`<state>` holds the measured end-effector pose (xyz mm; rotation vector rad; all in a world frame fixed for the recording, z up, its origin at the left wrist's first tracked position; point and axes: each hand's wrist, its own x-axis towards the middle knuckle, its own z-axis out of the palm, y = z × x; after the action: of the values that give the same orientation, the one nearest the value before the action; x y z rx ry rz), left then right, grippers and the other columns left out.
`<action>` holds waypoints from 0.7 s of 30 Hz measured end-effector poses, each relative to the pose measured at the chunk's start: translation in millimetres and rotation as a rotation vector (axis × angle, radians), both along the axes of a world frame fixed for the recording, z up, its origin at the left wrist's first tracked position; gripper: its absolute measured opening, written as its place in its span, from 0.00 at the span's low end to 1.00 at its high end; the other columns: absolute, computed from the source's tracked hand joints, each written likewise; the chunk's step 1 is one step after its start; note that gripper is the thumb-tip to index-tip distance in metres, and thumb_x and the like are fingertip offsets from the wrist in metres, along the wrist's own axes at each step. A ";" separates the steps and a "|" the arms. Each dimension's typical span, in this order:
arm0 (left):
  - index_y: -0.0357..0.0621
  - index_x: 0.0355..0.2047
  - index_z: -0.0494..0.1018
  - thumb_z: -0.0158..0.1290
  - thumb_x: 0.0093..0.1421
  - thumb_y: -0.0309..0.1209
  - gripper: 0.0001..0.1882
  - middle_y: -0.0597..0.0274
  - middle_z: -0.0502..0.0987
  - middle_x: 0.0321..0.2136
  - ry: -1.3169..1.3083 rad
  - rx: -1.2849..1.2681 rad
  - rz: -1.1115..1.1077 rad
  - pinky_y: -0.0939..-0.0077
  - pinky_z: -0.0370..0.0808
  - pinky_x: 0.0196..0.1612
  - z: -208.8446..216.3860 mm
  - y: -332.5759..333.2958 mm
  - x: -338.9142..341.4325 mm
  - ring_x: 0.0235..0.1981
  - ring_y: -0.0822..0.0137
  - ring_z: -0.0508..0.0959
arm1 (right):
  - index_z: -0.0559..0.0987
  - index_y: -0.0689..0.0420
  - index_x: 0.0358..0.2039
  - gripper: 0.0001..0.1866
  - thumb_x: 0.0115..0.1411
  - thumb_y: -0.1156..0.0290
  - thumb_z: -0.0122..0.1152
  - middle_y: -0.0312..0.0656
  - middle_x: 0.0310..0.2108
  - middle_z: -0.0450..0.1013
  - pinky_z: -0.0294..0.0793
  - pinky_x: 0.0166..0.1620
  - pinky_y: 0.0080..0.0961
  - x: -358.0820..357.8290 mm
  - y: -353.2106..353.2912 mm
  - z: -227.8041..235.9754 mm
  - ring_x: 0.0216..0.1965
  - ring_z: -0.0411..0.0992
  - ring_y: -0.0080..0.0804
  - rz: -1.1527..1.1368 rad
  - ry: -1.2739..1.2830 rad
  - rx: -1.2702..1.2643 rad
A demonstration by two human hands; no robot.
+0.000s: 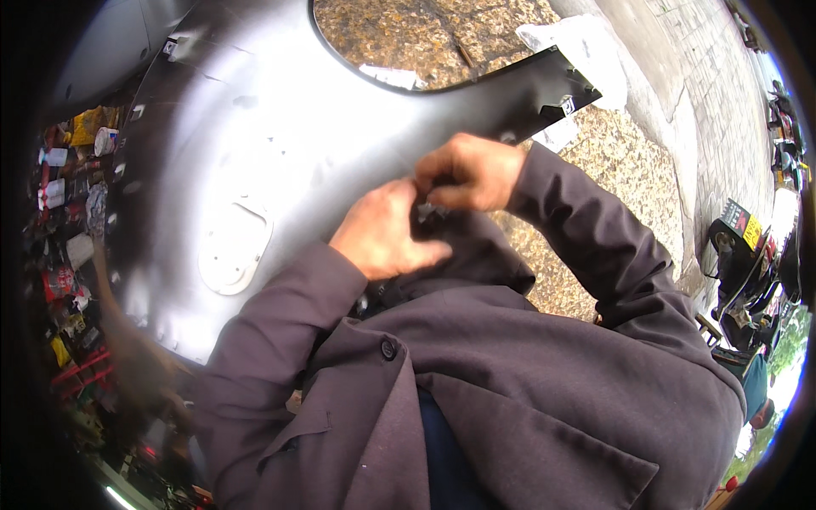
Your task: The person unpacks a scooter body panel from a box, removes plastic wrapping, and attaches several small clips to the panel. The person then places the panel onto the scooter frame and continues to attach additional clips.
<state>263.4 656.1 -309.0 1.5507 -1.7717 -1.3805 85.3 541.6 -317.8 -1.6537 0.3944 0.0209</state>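
Note:
A large dark grey car fender panel [306,149] lies in front of me, with bright light glaring off its middle. Both of my hands meet at its near edge. My left hand [382,231] is curled there with its thumb pointing right. Just beyond it, my right hand [473,173] is closed, fingertips bent down toward the left one. A small dark piece with a shiny bit [430,209] shows between the hands, too blurred to name. The fender's narrow arm [544,89] reaches to the upper right, and an oval recess [238,246] is pressed into its left part.
Rough speckled stone [620,195] lies under the fender. White plastic wrapping [586,51] sits past its narrow tip. Bottles, tubs and clutter [64,195] crowd the left side, by a blurred brown shape. A parked motorcycle [744,246] stands on the right beside paving [714,59].

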 end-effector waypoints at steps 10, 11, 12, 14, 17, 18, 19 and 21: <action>0.29 0.35 0.71 0.64 0.41 0.35 0.25 0.42 0.76 0.31 -0.212 -0.037 0.006 0.60 0.75 0.41 -5.1 9.5 -8.7 0.36 0.46 0.78 | 0.79 0.62 0.34 0.10 0.51 0.73 0.57 0.49 0.27 0.77 0.73 0.35 0.34 8.1 -1.4 8.1 0.30 0.76 0.42 0.103 0.053 -0.096; 0.29 0.34 0.71 0.64 0.41 0.36 0.25 0.42 0.76 0.31 -0.238 -0.035 -0.007 0.60 0.75 0.41 -3.4 9.8 -8.2 0.36 0.47 0.78 | 0.79 0.62 0.34 0.10 0.51 0.74 0.57 0.49 0.28 0.77 0.74 0.35 0.35 9.7 -1.5 8.4 0.31 0.76 0.43 0.130 0.052 -0.121; 0.28 0.33 0.71 0.64 0.41 0.36 0.24 0.42 0.76 0.31 -0.265 -0.033 -0.021 0.60 0.75 0.40 -1.6 9.9 -7.0 0.35 0.47 0.78 | 0.79 0.62 0.34 0.10 0.51 0.74 0.57 0.50 0.28 0.77 0.74 0.36 0.35 11.7 -1.9 8.3 0.31 0.76 0.43 0.158 0.050 -0.146; 0.28 0.30 0.71 0.64 0.41 0.36 0.23 0.43 0.76 0.29 -0.283 0.015 -0.076 0.60 0.75 0.39 2.5 10.4 -2.8 0.34 0.46 0.78 | 0.79 0.61 0.34 0.10 0.50 0.74 0.56 0.50 0.29 0.77 0.74 0.36 0.35 16.0 -1.9 7.5 0.32 0.76 0.44 0.204 0.034 -0.187; 0.29 0.27 0.72 0.63 0.40 0.37 0.22 0.43 0.76 0.27 -0.287 0.009 -0.091 0.60 0.76 0.37 7.0 14.2 1.6 0.31 0.46 0.78 | 0.80 0.60 0.34 0.11 0.50 0.76 0.56 0.50 0.29 0.77 0.74 0.37 0.36 21.3 -0.3 6.3 0.32 0.76 0.45 0.248 -0.004 -0.221; 0.30 0.26 0.72 0.63 0.40 0.37 0.21 0.44 0.76 0.27 -0.285 -0.006 -0.087 0.60 0.76 0.37 7.4 15.2 2.7 0.30 0.47 0.78 | 0.80 0.60 0.34 0.11 0.50 0.76 0.55 0.50 0.29 0.77 0.74 0.37 0.35 22.4 0.2 6.2 0.32 0.76 0.45 0.251 -0.013 -0.220; 0.30 0.25 0.72 0.63 0.40 0.37 0.21 0.44 0.76 0.26 -0.304 -0.017 -0.091 0.60 0.76 0.36 7.0 16.2 3.4 0.30 0.47 0.78 | 0.80 0.60 0.34 0.11 0.50 0.76 0.55 0.50 0.29 0.77 0.74 0.37 0.35 23.1 0.9 6.1 0.32 0.76 0.45 0.254 -0.028 -0.220; 0.31 0.23 0.73 0.63 0.40 0.37 0.20 0.45 0.76 0.25 -0.340 -0.037 -0.101 0.60 0.76 0.36 5.5 17.5 4.4 0.29 0.47 0.78 | 0.80 0.59 0.34 0.11 0.50 0.77 0.55 0.50 0.28 0.77 0.74 0.37 0.35 24.2 2.4 5.6 0.32 0.76 0.45 0.259 -0.031 -0.209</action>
<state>267.8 673.7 -303.5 1.7814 -2.0851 -1.1720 109.6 543.9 -312.2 -1.9003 0.1600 0.1519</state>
